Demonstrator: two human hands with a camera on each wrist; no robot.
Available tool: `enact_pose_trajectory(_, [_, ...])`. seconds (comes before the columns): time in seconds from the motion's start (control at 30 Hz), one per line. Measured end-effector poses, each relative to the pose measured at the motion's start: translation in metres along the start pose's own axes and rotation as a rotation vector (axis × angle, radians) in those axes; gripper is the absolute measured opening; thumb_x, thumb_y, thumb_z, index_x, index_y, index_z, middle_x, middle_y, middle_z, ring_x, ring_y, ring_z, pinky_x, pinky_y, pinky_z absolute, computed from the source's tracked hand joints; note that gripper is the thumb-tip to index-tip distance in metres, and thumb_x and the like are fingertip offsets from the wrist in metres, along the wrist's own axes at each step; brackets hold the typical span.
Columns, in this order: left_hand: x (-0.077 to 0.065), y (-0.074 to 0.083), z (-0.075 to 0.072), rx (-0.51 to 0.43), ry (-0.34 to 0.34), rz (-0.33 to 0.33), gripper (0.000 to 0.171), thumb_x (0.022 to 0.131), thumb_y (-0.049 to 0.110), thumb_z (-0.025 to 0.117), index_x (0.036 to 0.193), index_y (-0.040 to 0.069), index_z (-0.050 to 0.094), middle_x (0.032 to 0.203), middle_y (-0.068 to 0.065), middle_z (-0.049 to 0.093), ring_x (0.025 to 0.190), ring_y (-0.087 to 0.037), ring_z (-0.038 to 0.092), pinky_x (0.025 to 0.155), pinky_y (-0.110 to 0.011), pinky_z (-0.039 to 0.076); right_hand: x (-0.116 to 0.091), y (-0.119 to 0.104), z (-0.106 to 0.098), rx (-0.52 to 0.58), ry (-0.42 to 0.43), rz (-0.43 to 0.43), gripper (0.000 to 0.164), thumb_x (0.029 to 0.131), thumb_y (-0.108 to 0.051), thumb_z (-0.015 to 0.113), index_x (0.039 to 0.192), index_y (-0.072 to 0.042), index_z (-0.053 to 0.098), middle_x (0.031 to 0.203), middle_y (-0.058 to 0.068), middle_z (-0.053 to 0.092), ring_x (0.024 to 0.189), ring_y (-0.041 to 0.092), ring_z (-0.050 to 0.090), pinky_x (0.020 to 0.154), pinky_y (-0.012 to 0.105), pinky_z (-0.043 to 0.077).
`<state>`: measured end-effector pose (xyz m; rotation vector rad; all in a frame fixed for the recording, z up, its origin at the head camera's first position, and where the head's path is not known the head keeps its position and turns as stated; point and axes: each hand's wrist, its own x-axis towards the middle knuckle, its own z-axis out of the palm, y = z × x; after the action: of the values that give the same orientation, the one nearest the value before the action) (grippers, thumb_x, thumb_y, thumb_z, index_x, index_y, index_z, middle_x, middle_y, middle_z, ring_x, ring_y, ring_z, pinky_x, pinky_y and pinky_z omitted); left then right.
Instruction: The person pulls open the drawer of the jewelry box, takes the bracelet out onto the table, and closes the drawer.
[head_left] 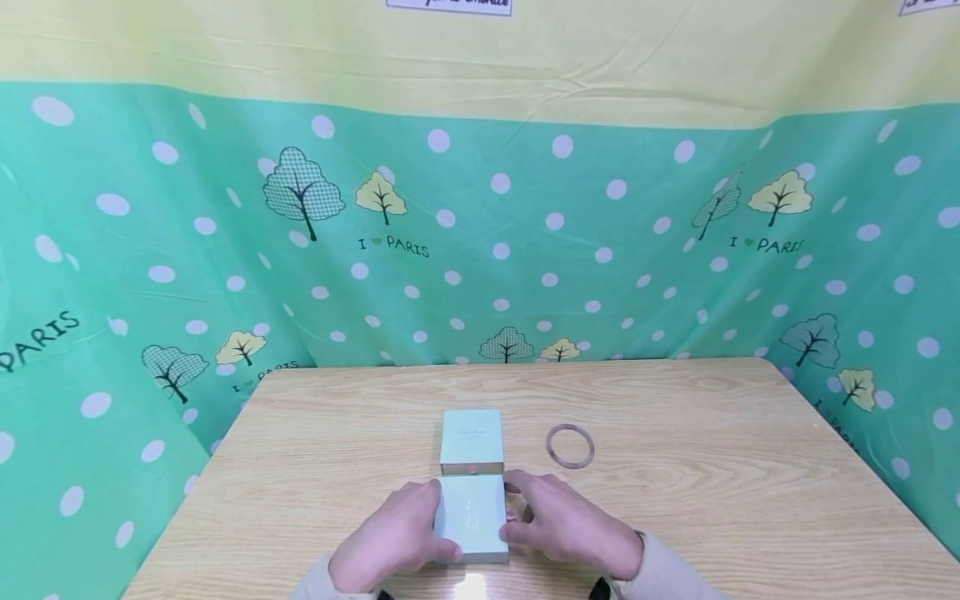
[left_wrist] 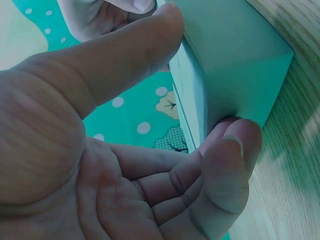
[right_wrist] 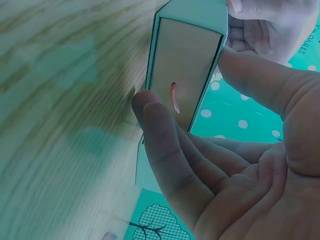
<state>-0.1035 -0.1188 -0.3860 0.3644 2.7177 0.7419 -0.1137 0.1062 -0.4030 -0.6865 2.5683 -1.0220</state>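
Note:
A pale blue drawer-style gift box with faint lettering on its lid lies near the table's front edge, between the two hands. My left hand grips its left side, thumb at the near corner and fingers along the far part. On the other side my right hand holds the box, thumb on the near top edge and fingers by the side face. That face is the cream drawer front with a small pink ribbon pull, partly bordered by my fingertips in the right wrist view.
Directly behind stands a second pale blue box, its cream drawer front and pink tab facing me. To its right lies a purplish bangle on the wood-grain table. A green dotted curtain hangs around the back and sides.

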Motion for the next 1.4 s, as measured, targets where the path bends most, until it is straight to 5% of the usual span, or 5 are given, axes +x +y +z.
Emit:
enact_pose_trajectory(0.33, [-0.001, -0.001, 0.0, -0.001, 0.019, 0.017, 0.057, 0.061, 0.03, 0.088, 0.095, -0.003, 0.057, 0.074, -0.004, 0.054, 0.064, -0.017, 0.049, 0.055, -0.031, 0.043, 0.002, 0.002, -0.002, -0.053, 0.03, -0.001, 0.046, 0.092, -0.03, 0.062, 0.125, 0.001, 0.055, 0.095, 0.0, 0.069, 0.081, 0.004, 0.061, 0.071, 0.027, 0.052])
enact_pose_trajectory(0.5, [-0.002, -0.001, 0.0, -0.003, 0.035, 0.044, 0.068, 0.061, 0.03, 0.088, 0.108, -0.005, 0.055, 0.082, -0.006, 0.058, 0.071, -0.017, 0.052, 0.061, -0.035, 0.047, 0.004, 0.004, 0.0, -0.074, 0.036, -0.015, 0.026, 0.093, -0.02, 0.059, 0.11, 0.0, 0.063, 0.072, -0.01, 0.059, 0.063, 0.002, 0.053, 0.058, 0.023, 0.046])
enact_pose_trajectory(0.73, [-0.004, -0.002, 0.001, 0.034, 0.063, 0.1, 0.072, 0.06, 0.032, 0.088, 0.113, -0.001, 0.054, 0.085, -0.002, 0.058, 0.075, -0.015, 0.052, 0.064, -0.036, 0.047, 0.006, 0.006, 0.004, -0.1, 0.013, 0.006, 0.013, 0.094, -0.017, 0.057, 0.093, -0.008, 0.066, 0.067, -0.01, 0.054, 0.057, 0.004, 0.049, 0.052, 0.022, 0.043])
enact_pose_trajectory(1.17, [-0.002, -0.001, 0.0, 0.053, 0.047, 0.088, 0.072, 0.06, 0.033, 0.088, 0.114, -0.002, 0.055, 0.087, -0.004, 0.061, 0.075, -0.015, 0.053, 0.065, -0.037, 0.048, 0.012, 0.006, 0.009, -0.122, 0.028, 0.017, 0.024, 0.093, -0.015, 0.056, 0.068, -0.019, 0.056, 0.057, -0.008, 0.048, 0.05, 0.005, 0.044, 0.045, 0.022, 0.039])
enact_pose_trajectory(1.4, [-0.002, -0.002, 0.0, 0.055, 0.046, 0.087, 0.064, 0.061, 0.032, 0.088, 0.106, 0.002, 0.055, 0.084, -0.003, 0.058, 0.074, -0.016, 0.053, 0.063, -0.037, 0.048, 0.014, 0.009, 0.011, -0.108, 0.019, 0.025, 0.024, 0.093, -0.014, 0.056, 0.069, -0.018, 0.055, 0.056, -0.009, 0.048, 0.046, 0.005, 0.044, 0.042, 0.021, 0.037])
